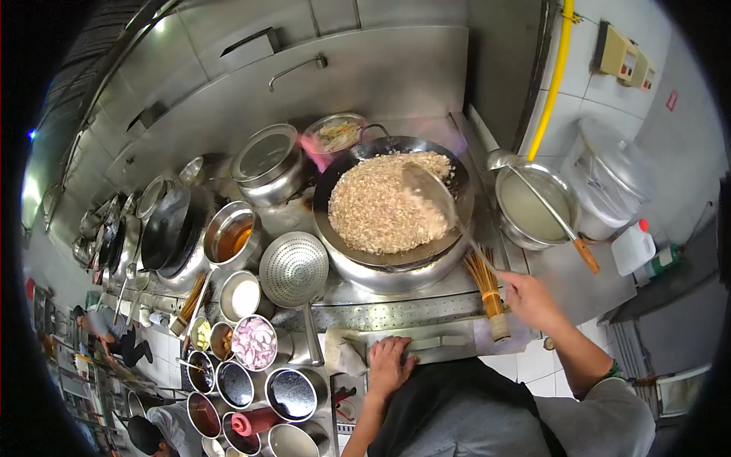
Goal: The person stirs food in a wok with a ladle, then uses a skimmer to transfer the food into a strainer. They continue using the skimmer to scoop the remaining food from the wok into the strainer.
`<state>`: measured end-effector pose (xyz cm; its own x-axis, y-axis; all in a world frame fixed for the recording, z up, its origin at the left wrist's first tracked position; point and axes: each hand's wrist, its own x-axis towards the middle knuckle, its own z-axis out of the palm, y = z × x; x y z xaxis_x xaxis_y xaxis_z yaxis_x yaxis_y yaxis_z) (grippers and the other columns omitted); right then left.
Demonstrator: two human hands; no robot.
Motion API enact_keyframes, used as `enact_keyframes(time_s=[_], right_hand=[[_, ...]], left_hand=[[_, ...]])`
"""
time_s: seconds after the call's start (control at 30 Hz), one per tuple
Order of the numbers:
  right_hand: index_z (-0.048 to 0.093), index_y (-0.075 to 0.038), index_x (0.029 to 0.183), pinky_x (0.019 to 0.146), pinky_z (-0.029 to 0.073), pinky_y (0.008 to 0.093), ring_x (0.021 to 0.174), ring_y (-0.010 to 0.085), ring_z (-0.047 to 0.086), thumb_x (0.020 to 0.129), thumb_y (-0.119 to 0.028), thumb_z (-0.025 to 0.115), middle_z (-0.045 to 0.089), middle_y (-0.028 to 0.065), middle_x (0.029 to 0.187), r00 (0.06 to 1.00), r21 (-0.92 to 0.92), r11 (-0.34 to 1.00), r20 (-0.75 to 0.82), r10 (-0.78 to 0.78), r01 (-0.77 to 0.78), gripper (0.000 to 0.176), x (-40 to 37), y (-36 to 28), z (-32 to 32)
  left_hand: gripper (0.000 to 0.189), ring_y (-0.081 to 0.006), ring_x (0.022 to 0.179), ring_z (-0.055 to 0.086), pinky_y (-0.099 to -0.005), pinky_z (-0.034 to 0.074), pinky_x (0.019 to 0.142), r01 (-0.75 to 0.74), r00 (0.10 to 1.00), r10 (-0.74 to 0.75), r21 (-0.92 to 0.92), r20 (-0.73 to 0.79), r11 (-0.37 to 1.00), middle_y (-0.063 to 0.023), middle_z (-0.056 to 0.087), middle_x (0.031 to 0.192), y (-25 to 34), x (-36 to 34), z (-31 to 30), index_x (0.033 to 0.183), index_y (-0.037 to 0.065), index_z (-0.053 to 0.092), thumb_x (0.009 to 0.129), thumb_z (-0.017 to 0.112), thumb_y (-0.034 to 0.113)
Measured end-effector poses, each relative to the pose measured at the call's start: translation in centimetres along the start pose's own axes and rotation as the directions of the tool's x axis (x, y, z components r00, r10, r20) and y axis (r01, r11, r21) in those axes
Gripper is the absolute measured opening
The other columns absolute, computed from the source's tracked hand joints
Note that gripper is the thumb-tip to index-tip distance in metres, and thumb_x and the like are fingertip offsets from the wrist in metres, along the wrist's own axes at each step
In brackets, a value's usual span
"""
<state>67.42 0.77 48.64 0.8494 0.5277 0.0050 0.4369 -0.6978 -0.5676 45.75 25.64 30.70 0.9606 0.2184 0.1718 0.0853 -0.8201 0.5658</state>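
Observation:
A large black wok (358, 255) sits on the stove, heaped with pale brown chopped food (381, 202). My right hand (531, 298) is closed around the handle of a long wok spatula (476, 245), whose blurred, broad head is in the food at the wok's right side. Under that handle a bamboo wok brush (487, 293) stands at the stove's front edge. My left hand (390, 364) lies on the front edge of the counter with fingers extended, holding nothing. Beside it are a folded cloth (346, 353) and a metal bar handle (440, 343).
Left of the wok are a perforated strainer (294, 270), a lidded pot (266, 164) and several sauce and ingredient pots, including sliced shallots or onions (254, 341). On the right, a ladle (560, 217) lies across a pot of cloudy liquid (533, 202). Other people (114, 335) are at far left.

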Motion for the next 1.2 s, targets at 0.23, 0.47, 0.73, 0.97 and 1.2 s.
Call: enact_keyframes(time_s=[0.23, 0.47, 0.73, 0.97, 1.2], right_hand=[[0.068, -0.004, 0.120, 0.079, 0.052, 0.0515, 0.084, 0.0448, 0.066, 0.091, -0.005, 0.054, 0.067, 0.0282, 0.090, 0.962, -0.102, 0.992, -0.254, -0.098, 0.074, 0.033, 5.2, 1.5, 0.3], [0.069, -0.002, 0.118, 0.085, 0.053, 0.0511, 0.090, 0.0451, 0.066, 0.086, 0.001, 0.050, 0.069, 0.0280, 0.092, 0.965, -0.156, 0.982, -0.222, -0.137, 0.104, 0.037, 13.4, 2.1, 3.7], [0.066, -0.004, 0.122, 0.085, 0.055, 0.0491, 0.097, 0.0393, 0.068, 0.086, 0.000, 0.051, 0.071, 0.0222, 0.105, 0.980, -0.277, 0.940, 0.030, -0.199, 0.200, 0.039, 18.4, -1.5, 5.2], [0.065, -0.007, 0.124, 0.078, 0.056, 0.0471, 0.088, 0.0376, 0.070, 0.090, -0.001, 0.049, 0.070, 0.0175, 0.092, 0.899, -0.478, 0.769, 0.117, -0.423, 0.424, 0.038, 17.0, -2.6, 3.9], [0.069, -0.009, 0.123, 0.078, 0.054, 0.0484, 0.087, 0.0396, 0.069, 0.089, -0.005, 0.054, 0.071, 0.0214, 0.098, 0.939, -0.320, 0.884, 0.072, -0.336, 0.341, 0.037, 13.3, 1.9, -4.5]], left_hand=[[0.050, -0.0304, 0.118, 0.054, -0.0503, 0.035, 0.107, 0.005, 1.000, -0.005, 0.029, 0.009, 1.000, -0.0085, 0.063, 0.119, 0.1, 0.1, 0.0, 0.125, 0.014, 0.062, 0.080, 0.077, 0.027], [0.051, -0.0329, 0.121, 0.053, -0.0516, 0.035, 0.108, -0.019, 1.000, 0.018, 0.023, 0.009, 1.000, -0.0110, 0.061, 0.123, 0.1, -0.1, 0.0, 0.127, 0.012, 0.061, 0.082, 0.077, 0.030], [0.051, -0.0342, 0.120, 0.053, -0.0500, 0.037, 0.104, -0.039, 0.999, 0.040, 0.037, -0.010, 0.999, -0.0121, 0.060, 0.124, 0.0, -0.2, 0.2, 0.127, 0.011, 0.059, 0.082, 0.077, 0.028], [0.050, -0.0314, 0.125, 0.051, -0.0521, 0.033, 0.111, 0.002, 1.000, -0.002, 0.003, 0.019, 1.000, -0.0109, 0.061, 0.127, -0.2, -0.2, 0.2, 0.129, 0.013, 0.060, 0.085, 0.074, 0.031], [0.048, -0.0306, 0.123, 0.053, -0.0504, 0.034, 0.109, 0.043, 0.999, -0.043, -0.012, 0.005, 0.999, -0.0103, 0.062, 0.125, -0.2, 0.0, 0.3, 0.128, 0.013, 0.061, 0.085, 0.074, 0.031]])
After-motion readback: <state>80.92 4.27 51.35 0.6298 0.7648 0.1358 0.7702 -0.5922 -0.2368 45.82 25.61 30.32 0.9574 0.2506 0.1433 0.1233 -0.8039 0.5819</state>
